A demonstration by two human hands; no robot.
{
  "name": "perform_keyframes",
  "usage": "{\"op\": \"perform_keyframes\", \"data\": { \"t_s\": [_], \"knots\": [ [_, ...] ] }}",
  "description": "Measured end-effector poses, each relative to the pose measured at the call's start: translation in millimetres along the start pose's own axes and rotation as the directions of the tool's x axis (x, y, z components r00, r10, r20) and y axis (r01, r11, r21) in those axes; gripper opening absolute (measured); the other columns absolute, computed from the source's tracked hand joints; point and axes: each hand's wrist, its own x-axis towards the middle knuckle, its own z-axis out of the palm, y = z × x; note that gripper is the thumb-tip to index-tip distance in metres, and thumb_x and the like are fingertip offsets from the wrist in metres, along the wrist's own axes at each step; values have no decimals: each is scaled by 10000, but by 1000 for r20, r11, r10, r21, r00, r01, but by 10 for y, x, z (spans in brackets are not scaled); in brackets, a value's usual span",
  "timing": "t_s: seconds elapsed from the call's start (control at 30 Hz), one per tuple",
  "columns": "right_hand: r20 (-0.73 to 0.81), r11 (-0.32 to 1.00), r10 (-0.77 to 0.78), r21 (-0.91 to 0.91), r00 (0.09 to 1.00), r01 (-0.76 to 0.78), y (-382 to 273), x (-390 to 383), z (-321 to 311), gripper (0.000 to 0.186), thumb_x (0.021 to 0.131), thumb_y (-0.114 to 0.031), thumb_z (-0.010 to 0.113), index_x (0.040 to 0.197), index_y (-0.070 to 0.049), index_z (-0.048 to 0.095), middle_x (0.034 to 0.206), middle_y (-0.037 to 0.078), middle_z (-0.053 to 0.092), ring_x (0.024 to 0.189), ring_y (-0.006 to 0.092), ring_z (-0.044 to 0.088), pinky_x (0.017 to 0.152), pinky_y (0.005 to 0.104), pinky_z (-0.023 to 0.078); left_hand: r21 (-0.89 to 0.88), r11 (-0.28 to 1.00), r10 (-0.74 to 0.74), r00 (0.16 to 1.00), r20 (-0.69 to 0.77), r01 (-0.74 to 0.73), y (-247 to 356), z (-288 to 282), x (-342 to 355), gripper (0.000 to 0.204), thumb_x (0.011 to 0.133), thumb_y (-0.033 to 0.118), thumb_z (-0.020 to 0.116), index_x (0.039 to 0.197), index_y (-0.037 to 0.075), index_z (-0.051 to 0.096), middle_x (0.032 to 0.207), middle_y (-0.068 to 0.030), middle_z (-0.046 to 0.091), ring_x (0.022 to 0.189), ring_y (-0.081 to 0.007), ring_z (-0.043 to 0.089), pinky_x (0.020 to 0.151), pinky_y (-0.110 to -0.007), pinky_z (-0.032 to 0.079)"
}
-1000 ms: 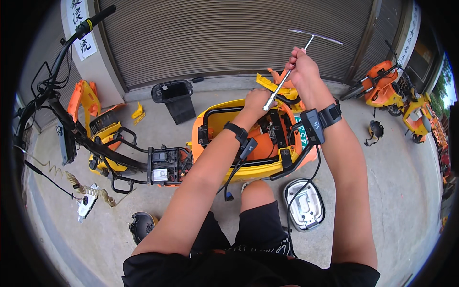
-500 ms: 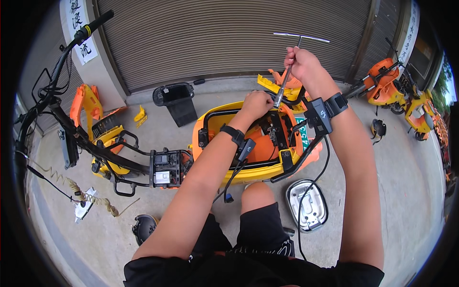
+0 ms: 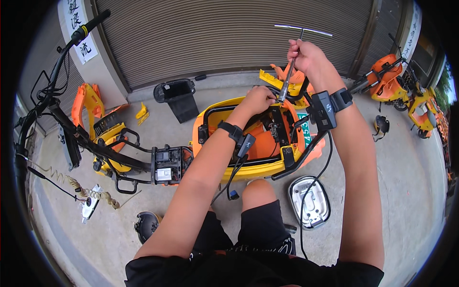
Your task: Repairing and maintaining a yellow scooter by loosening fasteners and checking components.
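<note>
My right hand [image 3: 310, 58] is closed around the shaft of a T-handle socket wrench [image 3: 289, 79], below its crossbar. The wrench slants down to the far right corner of the open yellow and orange scooter body [image 3: 260, 171]. Beside the wrench's socket end, my left hand [image 3: 260, 99] rests over the body's far rim with its fingers curled in. What its fingertips pinch or touch is hidden. I cannot tell whether the socket sits on a fastener. Black frame tubes and an orange inner tray show inside the body.
The stripped scooter frame and handlebar [image 3: 81, 33] stretch to the left. A black bin [image 3: 178, 100] stands beyond it. On the floor, right of my knees, lies an upturned seat [image 3: 309, 203]. Loose yellow panels [image 3: 142, 114] lie about; other scooters [image 3: 389, 81] stand at far right.
The wrench and my right hand have shifted slightly right, with the shaft a little more upright. My left hand stays by the socket end. The view has moved slightly.
</note>
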Motion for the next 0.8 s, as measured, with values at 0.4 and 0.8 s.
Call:
{"op": "perform_keyframes", "data": {
  "t_s": [0.4,0.8],
  "knots": [
    [-5,1000,-3,25,1000,3,-38,29,-14,251,1037,-150,337,909,5,488,656,22,446,535,92,384,473,223,355,79,994,76,995,-70,-71,8,-23,9,211,750,301,758,794,96,731,841,-109,674,847,-321,642,761,-438,492],
    [17,999,-13,39,1000,12,-56,19,-23,241,1040,-140,358,991,40,511,712,21,483,563,77,395,490,216,354,84,995,-46,999,-10,47,209,-137,10,248,758,310,755,790,67,718,848,-114,674,838,-334,645,749,-434,501]
  ]
}}
